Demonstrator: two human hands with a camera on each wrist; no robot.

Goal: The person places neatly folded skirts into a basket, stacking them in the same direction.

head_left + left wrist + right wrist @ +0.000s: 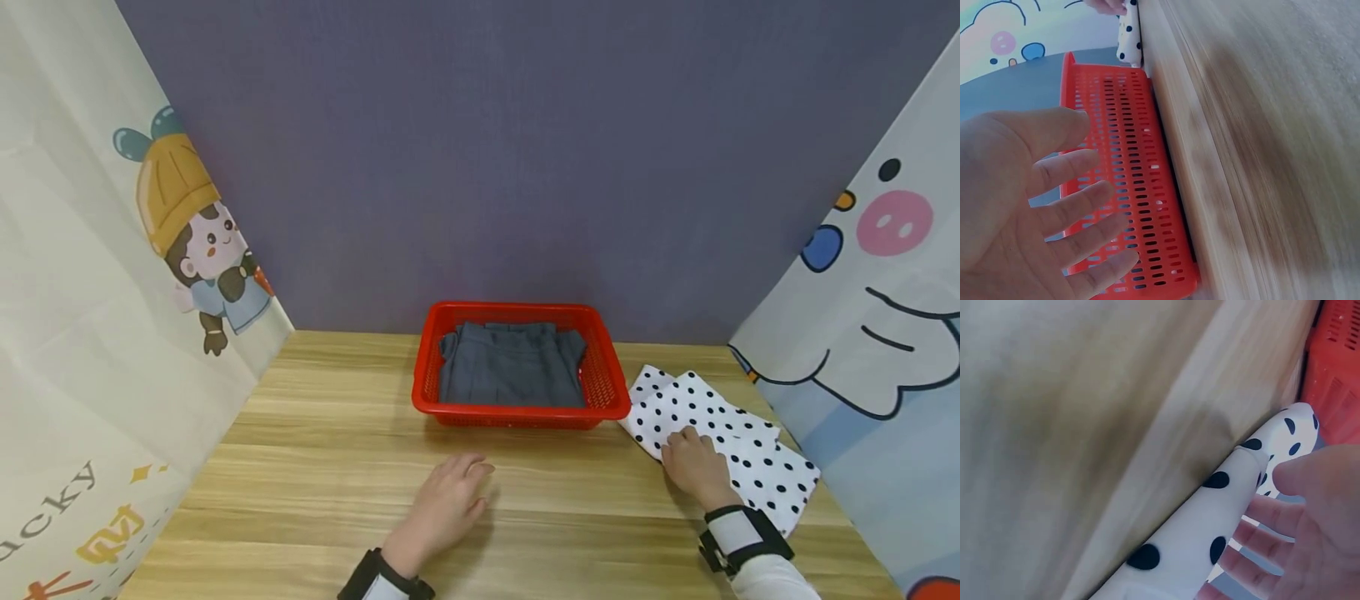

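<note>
A folded white cloth with black dots (765,471) lies flat at the right side of the table. My right hand (696,468) is over its near left part, fingertips at the fabric. In the right wrist view the thumb and fingers of that hand stand apart beside the cloth's rounded folded edge (1200,519). My left hand (444,504) hovers in front of the red basket (517,412), holding nothing. Its fingers are spread and gently bent in the left wrist view, overlapping the basket's slotted wall (1138,187). Inside the basket sits a folded dark grey garment (513,367).
The wooden table (300,467) meets a grey-blue back panel (480,167). A cartoon-printed sheet (67,292) borders it on the left, another printed sheet (862,350) on the right. The basket stands close to the back panel, its right corner beside the dotted cloth.
</note>
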